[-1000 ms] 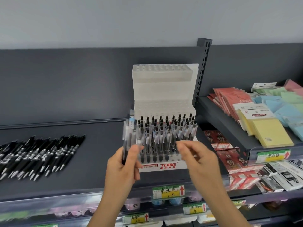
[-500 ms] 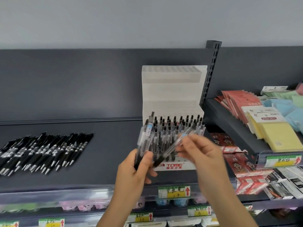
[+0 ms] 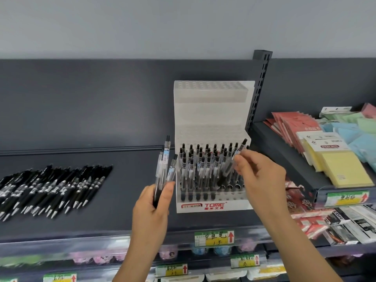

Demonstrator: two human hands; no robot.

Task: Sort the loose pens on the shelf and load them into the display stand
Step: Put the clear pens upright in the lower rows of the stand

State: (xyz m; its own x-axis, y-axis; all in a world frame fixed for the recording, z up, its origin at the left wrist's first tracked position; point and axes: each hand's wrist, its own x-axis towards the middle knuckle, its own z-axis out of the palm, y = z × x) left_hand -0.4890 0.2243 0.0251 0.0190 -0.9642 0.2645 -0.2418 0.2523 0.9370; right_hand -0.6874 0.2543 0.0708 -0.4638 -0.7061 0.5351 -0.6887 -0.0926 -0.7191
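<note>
fingers (image 3: 238, 160) pinch pen (image 3: 241, 147) at display stand (image 3: 213, 110) holding upright pens (image 3: 208, 171)

We lose the lower ends of the clear pens (image 3: 165, 169) inside our left hand (image 3: 154, 204); the tip of the single pen (image 3: 241, 148) blurs among the display stand (image 3: 211, 110) rows. The black pens (image 3: 50, 188) run off the left edge.

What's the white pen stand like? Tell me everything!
The stand is white, frosted-looking plastic, stepped, with rows of holes. It stands upright on the shelf. Upper tiers are empty; lower rows hold clear pens. Red letters on its front read TOME. The right hand holds one pen tilted at its right side; the left hand grips a bunch beside it.
</note>
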